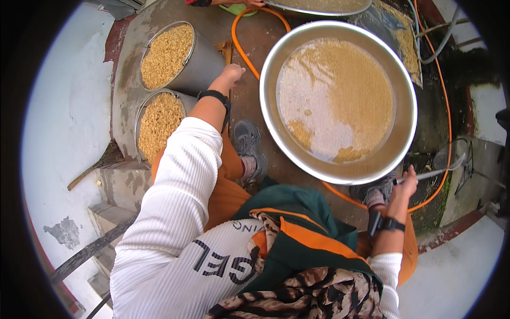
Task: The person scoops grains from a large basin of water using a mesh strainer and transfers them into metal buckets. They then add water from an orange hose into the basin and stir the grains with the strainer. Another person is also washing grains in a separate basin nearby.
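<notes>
A wide metal basin (271, 133) stands in front of me, with yellow-brown grain (366, 90) lying under cloudy water. My left hand (232, 73) hangs between this basin and two metal buckets. Its fingers look curled together, and whatever they hold, if anything, is hidden. My right hand (408, 185), near the basin's lower right rim, is closed round the end of a pale grey tube-like handle (438, 171). That handle reaches right to a curved far end whose kind I cannot make out. The upper bucket (204, 61) and the lower bucket (187, 99) are heaped with golden grain.
An orange hose (237, 40) loops round the basin and along the right side. At the top edge, another person's hand (256, 3) is near a second basin (324, 11). A grain-strewn sheet (406, 48) lies upper right. Steps (114, 215) and a broom (98, 165) are left.
</notes>
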A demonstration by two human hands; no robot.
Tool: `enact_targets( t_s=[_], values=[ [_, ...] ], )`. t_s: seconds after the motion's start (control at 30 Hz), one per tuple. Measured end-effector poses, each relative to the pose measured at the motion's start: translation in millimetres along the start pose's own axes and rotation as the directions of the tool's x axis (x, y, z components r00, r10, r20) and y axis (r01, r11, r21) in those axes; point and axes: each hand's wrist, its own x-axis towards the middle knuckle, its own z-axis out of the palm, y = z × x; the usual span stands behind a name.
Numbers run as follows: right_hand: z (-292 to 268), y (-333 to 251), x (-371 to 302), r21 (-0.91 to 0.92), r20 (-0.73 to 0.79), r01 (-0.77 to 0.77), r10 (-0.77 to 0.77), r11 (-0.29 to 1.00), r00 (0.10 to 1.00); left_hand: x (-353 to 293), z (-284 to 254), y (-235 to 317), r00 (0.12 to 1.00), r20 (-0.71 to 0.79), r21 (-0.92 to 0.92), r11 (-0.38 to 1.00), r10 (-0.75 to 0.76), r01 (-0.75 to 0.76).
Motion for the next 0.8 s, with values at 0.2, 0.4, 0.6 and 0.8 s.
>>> enact_targets(
  t_s=[0.2, 0.4, 0.6, 0.8],
  values=[
    [-14, -104, -56, 0.253, 0.266, -0.09, 0.02, 0.963, 0.964, 66, 14, -9, 0.984, 0.05, 0.165, 0.97, 0.172, -0.178],
    [-3, -125, -85, 0.218, 0.475, -0.126, 0.007, 0.968, 0.88, 124, 59, -1, 0.968, 0.212, 0.028, 0.99, 0.132, -0.141],
    [33, -105, -62, 0.292, 0.501, -0.314, 0.136, 0.903, 0.855, 153, 63, 3, 0.949, 0.308, 0.028, 0.996, 0.074, -0.087],
    [49, -98, -59, 0.277, 0.504, -0.397, 0.22, 0.875, 0.835, 191, 78, -21, 0.971, 0.239, -0.004, 1.0, 0.02, -0.019]
  ],
)
